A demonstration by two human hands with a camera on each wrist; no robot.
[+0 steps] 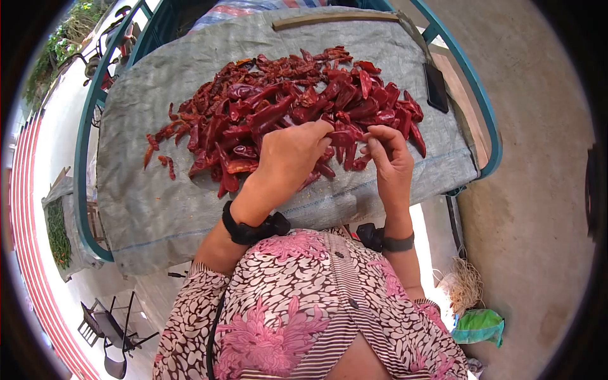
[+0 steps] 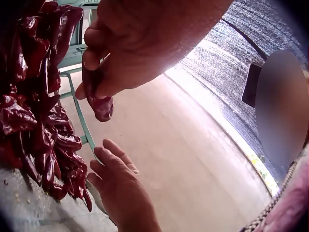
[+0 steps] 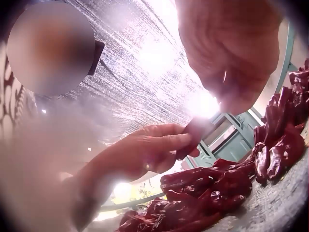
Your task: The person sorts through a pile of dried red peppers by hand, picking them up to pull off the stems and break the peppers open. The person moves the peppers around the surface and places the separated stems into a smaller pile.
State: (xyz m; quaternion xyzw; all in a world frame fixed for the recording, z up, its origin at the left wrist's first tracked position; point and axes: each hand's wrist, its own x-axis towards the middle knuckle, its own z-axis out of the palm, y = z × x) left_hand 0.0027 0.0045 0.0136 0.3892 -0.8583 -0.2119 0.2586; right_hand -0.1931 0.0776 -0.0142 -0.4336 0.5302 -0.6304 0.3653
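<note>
My left hand (image 1: 288, 152) pinches a dark red chili pepper (image 1: 342, 138) between thumb and fingers, above the front of a heap of red peppers (image 1: 266, 117). In the left wrist view that pepper (image 2: 102, 107) points downward from the left hand (image 2: 140, 43). My right hand (image 1: 392, 168) is just right of the pepper's free end. Its fingers look loosely bent, and the left wrist view shows a gap between the right hand (image 2: 123, 188) and the pepper. In the right wrist view the left hand (image 3: 140, 150) holds the pepper (image 3: 191, 137), below the right hand (image 3: 231, 53).
The heap lies on a grey woven sheet (image 1: 145, 209) inside a teal metal frame (image 1: 80, 158). A black phone (image 1: 436, 87) lies at the right edge, and a wooden strip (image 1: 335, 20) at the back. Folding chairs (image 1: 111, 326) stand lower left; a green bag (image 1: 479, 327) is lower right.
</note>
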